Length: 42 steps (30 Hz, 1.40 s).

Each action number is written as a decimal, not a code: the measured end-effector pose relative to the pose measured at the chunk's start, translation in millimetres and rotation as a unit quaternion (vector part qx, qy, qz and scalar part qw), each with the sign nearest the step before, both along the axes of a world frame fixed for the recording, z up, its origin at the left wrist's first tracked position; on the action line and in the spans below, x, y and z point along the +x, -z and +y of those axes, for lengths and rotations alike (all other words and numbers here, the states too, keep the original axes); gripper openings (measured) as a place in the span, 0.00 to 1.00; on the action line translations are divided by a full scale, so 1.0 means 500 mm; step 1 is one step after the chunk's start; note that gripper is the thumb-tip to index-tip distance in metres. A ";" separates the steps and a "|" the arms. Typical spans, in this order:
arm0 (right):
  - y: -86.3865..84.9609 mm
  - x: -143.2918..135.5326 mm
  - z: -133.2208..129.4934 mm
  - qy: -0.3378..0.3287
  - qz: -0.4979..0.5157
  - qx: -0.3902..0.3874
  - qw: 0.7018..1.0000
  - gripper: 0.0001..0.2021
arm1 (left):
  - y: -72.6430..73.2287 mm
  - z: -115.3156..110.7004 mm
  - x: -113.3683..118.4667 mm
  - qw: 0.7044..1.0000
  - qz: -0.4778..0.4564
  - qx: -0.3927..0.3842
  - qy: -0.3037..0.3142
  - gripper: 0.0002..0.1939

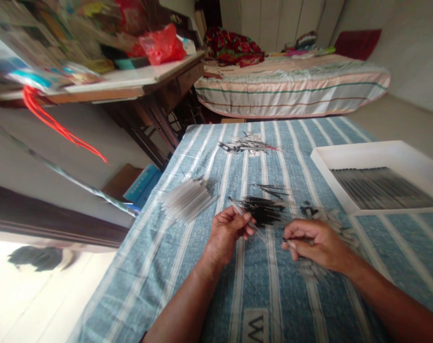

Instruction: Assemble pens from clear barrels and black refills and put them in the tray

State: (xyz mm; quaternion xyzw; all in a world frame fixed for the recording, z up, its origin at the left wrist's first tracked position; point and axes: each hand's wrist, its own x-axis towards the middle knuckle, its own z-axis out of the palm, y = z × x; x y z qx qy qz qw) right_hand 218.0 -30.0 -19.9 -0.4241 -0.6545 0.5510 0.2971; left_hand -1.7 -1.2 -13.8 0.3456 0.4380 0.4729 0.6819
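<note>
My left hand [227, 234] is closed around a slim translucent pen [236, 206] with a dark upper end. The pen slants down to the right, its clear lower end toward my right hand. My right hand [314, 242] pinches a small black piece [285, 240], apart from the pen; its exact kind is too small to tell. Just beyond my hands lies a pile of thin black sticks [262, 210] resembling pen refills. A stack of translucent pen barrels [189, 200] is to the left. Small whitish pieces [312, 271] lie scattered around and below my right hand, partly hidden by it.
A white box [366, 148] on the right holds a row of dark pens [384, 188]. Mixed thin parts [250, 144] lie at the table's far end. A cluttered desk [159, 71] stands at the left, a bed [291, 88] behind the striped tablecloth [187, 286].
</note>
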 end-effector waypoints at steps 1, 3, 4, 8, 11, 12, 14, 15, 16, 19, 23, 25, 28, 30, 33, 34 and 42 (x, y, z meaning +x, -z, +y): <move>0.001 0.000 0.001 -0.002 -0.017 0.007 1.000 0.04 | 0.000 0.000 0.000 1.000 0.000 0.000 0.000 0.08; 0.003 0.002 0.005 -0.002 -0.070 0.041 0.997 0.04 | -0.001 0.000 0.001 1.000 0.001 0.000 0.001 0.08; 0.004 0.004 0.009 0.005 -0.100 0.068 0.993 0.04 | -0.001 0.000 0.002 1.000 0.002 -0.001 0.001 0.08; 0.010 0.025 0.029 0.076 -0.197 0.172 0.962 0.09 | -0.003 0.002 0.003 1.000 0.013 -0.007 -0.005 0.09; 0.008 0.049 0.042 0.074 -0.252 0.185 0.947 0.11 | -0.004 0.003 0.003 1.000 0.019 -0.005 -0.003 0.09; 0.006 0.055 0.044 0.056 -0.267 0.182 0.945 0.11 | -0.004 0.003 0.004 1.000 0.022 -0.003 -0.002 0.09; 0.000 0.064 0.047 0.018 -0.299 0.173 0.938 0.11 | -0.004 0.003 0.004 1.000 0.025 0.000 -0.001 0.09; -0.003 0.067 0.048 0.002 -0.315 0.168 0.934 0.11 | -0.003 0.003 0.004 1.000 0.025 0.002 -0.002 0.08; -0.005 0.069 0.048 -0.012 -0.332 0.163 0.929 0.11 | -0.002 0.003 0.004 1.000 0.025 0.004 0.000 0.08; -0.013 0.080 0.052 -0.031 -0.381 0.141 0.913 0.10 | 0.000 0.003 0.004 1.000 0.023 0.007 0.005 0.07; -0.022 0.106 0.061 -0.007 -0.438 0.130 0.890 0.11 | 0.003 0.005 0.002 1.000 0.022 0.008 0.009 0.06; -0.025 0.116 0.064 0.003 -0.456 0.133 0.880 0.11 | 0.004 0.005 0.002 1.000 0.023 0.008 0.012 0.06; -0.028 0.120 0.065 0.002 -0.469 0.134 0.873 0.11 | 0.004 0.006 0.002 1.000 0.025 0.008 0.016 0.06; -0.031 0.117 0.063 -0.006 -0.475 0.131 0.870 0.10 | 0.004 0.006 0.002 0.999 0.027 0.009 0.016 0.06; -0.036 0.112 0.058 -0.022 -0.496 0.122 0.859 0.08 | 0.003 0.006 0.003 0.999 0.030 0.012 0.014 0.06; -0.037 0.112 0.057 -0.027 -0.506 0.119 0.854 0.07 | 0.003 0.006 0.003 0.999 0.031 0.013 0.014 0.06; -0.034 0.109 0.050 -0.042 -0.580 0.121 0.804 0.05 | 0.001 0.006 0.004 0.999 0.032 0.012 0.014 0.07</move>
